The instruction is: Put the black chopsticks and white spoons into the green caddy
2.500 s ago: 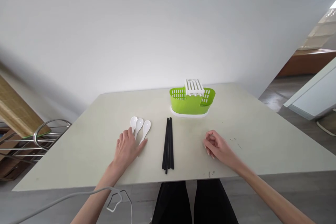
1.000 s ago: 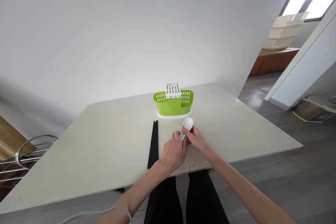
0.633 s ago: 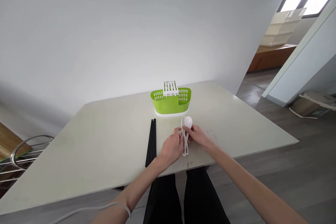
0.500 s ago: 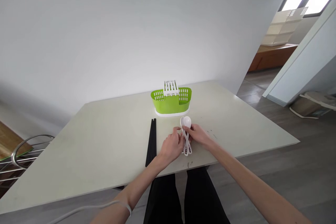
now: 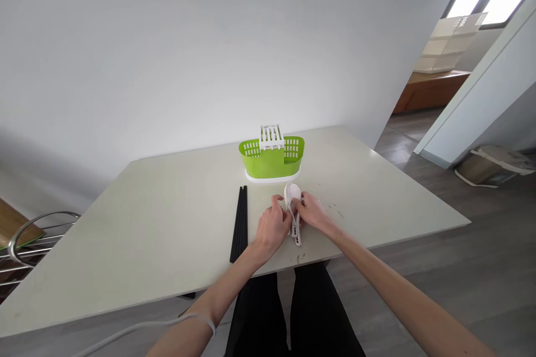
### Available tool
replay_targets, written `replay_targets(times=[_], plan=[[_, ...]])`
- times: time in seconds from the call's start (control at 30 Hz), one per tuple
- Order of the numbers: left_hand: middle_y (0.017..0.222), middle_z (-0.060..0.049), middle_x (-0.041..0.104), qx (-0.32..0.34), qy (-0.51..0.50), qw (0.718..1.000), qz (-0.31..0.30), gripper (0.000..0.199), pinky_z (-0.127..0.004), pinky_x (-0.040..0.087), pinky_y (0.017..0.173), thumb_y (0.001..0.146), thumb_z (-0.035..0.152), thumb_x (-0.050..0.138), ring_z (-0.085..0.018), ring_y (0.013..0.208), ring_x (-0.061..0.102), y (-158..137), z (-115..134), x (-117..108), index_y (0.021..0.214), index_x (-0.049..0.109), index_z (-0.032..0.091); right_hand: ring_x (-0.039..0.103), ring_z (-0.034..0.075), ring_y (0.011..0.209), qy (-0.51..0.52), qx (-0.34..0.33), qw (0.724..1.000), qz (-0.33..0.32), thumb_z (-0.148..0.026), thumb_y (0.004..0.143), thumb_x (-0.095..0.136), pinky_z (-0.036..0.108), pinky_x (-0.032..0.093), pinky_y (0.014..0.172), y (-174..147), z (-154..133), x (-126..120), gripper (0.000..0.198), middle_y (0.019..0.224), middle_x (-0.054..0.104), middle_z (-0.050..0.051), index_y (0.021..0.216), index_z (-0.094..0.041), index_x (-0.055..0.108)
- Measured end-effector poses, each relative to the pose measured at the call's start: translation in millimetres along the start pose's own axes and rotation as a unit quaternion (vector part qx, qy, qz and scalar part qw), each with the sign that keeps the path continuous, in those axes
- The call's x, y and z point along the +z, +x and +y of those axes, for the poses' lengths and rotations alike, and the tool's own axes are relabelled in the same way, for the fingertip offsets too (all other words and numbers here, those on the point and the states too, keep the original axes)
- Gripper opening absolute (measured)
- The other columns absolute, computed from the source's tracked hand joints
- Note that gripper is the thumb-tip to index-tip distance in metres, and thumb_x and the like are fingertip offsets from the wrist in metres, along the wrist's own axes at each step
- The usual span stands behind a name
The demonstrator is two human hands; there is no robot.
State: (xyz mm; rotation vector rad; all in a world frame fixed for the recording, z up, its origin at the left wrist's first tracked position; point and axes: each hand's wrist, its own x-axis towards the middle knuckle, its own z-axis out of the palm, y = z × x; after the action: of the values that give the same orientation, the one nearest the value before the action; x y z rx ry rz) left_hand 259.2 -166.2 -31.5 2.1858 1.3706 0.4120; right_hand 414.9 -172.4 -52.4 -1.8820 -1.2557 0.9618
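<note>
Several white spoons [image 5: 295, 192] with dark patterned handle ends are bunched together near the front of the table. My left hand [image 5: 271, 230] grips them from the left, its fingers closed around the handles. From the right, my right hand [image 5: 313, 213] pinches the spoons just below their bowls. A bundle of black chopsticks [image 5: 239, 224] lies on the table left of my left hand. Beyond the spoons stands a green basket [image 5: 270, 166] with a white base and a white slatted piece [image 5: 271, 138] across its middle.
The pale table [image 5: 176, 223] meets a white wall [image 5: 209, 56] at the back. A metal rack [image 5: 37, 242] is at the left, below the table edge. On the right floor sits a bin [image 5: 494, 166]. A light cable [image 5: 142, 324] crosses my left forearm.
The spoons have shifted in my hands; their bowls now overlap more closely and the handle ends sit differently. Both hands stay on them. The view has moved slightly.
</note>
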Motion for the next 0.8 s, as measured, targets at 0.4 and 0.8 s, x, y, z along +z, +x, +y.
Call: replay_targets(times=[0.4, 0.8], plan=[[0.102, -0.012, 0.077, -0.022, 0.078, 0.997, -0.009, 0.037, -0.035, 0.049, 0.077, 0.104, 0.03, 0.043, -0.031, 0.096, 0.076, -0.8, 6.6, 1.3, 0.139, 0.041, 0.019, 0.072, 0.021, 0.073, 0.036, -0.025, 0.999, 0.004, -0.035, 0.097, 0.064, 0.028, 0.049, 0.063, -8.2, 13.7, 7.5, 0.018, 0.081, 0.074, 0.0, 0.106, -0.023, 0.053], [0.111, -0.017, 0.076, -0.055, 0.13, 0.988, -0.059, 0.032, -0.041, 0.05, 0.083, 0.105, 0.028, 0.038, -0.036, 0.107, 0.073, -2.6, 10.1, -19.3, 0.135, 0.045, 0.017, 0.069, 0.023, 0.086, -0.035, -0.023, 0.998, 0.04, -0.032, 0.097, 0.062, 0.03, 0.045, 0.071, -11.2, 17.8, -5.8, 0.013, 0.087, 0.071, 0.002, 0.1, -0.024, 0.052]])
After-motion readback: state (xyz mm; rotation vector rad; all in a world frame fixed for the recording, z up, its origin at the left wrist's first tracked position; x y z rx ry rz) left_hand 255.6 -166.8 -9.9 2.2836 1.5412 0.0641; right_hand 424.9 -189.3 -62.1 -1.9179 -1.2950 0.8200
